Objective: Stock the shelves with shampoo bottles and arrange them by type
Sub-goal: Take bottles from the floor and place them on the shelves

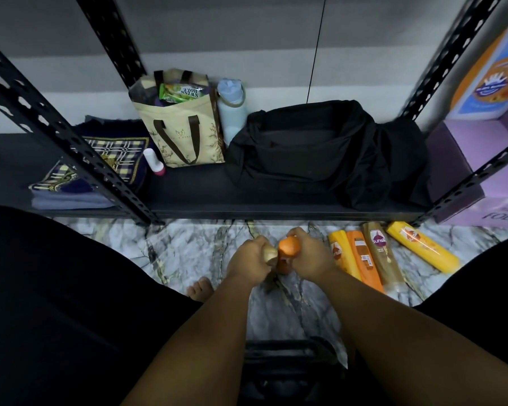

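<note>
Forearms (206,332) reach out: left hand (247,259) grips a beige bottle (269,254), right hand (310,256) an orange bottle (288,249). Four bottles (381,256) lie at three o'clock. Probably sorting types; next, lift both onto the shelf (194,190) at twelve.

shelf (194,194): tote bag (185,133), black bag (305,148), folded cloths (71,191) | marble floor (188,247): 4 shampoo btls (383,256) lying

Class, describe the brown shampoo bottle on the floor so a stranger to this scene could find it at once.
On the marble floor by the right post of the black rack lie four bottles. The brown bottle lies third from the left, between an orange bottle and a yellow bottle: the only brown one.
</note>
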Available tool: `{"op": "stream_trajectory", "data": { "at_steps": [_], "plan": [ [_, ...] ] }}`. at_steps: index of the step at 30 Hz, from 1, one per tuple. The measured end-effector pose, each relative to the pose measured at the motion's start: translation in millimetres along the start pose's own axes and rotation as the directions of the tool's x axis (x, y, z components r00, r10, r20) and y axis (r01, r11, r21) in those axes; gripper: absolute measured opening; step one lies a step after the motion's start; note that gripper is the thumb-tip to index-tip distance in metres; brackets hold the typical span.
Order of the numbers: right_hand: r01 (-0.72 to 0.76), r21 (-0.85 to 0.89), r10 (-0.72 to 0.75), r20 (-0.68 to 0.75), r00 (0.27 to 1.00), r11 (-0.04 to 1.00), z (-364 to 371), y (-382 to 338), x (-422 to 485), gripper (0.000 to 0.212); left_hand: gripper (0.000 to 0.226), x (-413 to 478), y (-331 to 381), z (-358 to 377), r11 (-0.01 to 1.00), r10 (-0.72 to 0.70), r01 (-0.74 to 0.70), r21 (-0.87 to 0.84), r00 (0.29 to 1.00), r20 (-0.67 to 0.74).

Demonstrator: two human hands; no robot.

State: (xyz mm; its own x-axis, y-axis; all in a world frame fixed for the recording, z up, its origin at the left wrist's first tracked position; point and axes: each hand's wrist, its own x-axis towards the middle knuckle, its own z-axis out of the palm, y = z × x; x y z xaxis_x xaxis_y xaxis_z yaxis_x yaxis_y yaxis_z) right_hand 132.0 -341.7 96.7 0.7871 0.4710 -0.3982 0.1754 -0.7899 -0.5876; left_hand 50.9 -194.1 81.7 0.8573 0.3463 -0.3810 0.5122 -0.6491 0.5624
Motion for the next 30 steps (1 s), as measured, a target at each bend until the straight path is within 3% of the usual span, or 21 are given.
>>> {"op": "stream_trajectory", "data": {
  "at_steps": [4, 12, 21, 26, 30],
  "plan": [
    [-0.01, -0.037, 0.01, -0.001, 1.0, 0.999, -2, -2, -1, 0.04, 0.039, -3, -4, 2, 1.0, -0.018, 0.018, -0.019, 1.0, -0.026],
    [0.011, -0.085, -0.009, 0.017, 1.0, 0.996, -6, -5, -2, 0.052, 0.042, -4, -9, 2, 0.999, -0.034, 0.035, 0.008, 0.994, -0.102],
    [-0.025, -0.039, 0.025, 0.0, 1.0, 0.999, -4, -3, -3, 0.042, 0.04, -2, -7, -1, 0.997, -0.056, 0.051, -0.055, 0.994, -0.093],
    [-0.022, -0.026, 0.022, 0.006, 1.0, 0.999, -2, 1, -2, 0.042, 0.043, -1, -8, 0, 0.99, -0.076, 0.067, -0.121, 0.995, -0.066],
    [-0.06, 0.094, 0.068, -0.075, 0.995, 0.994, 2, 7, -1, 0.038, 0.038, 0, -7, -3, 0.938, -0.128, 0.092, -0.335, 0.988, -0.086]
  ]
}}
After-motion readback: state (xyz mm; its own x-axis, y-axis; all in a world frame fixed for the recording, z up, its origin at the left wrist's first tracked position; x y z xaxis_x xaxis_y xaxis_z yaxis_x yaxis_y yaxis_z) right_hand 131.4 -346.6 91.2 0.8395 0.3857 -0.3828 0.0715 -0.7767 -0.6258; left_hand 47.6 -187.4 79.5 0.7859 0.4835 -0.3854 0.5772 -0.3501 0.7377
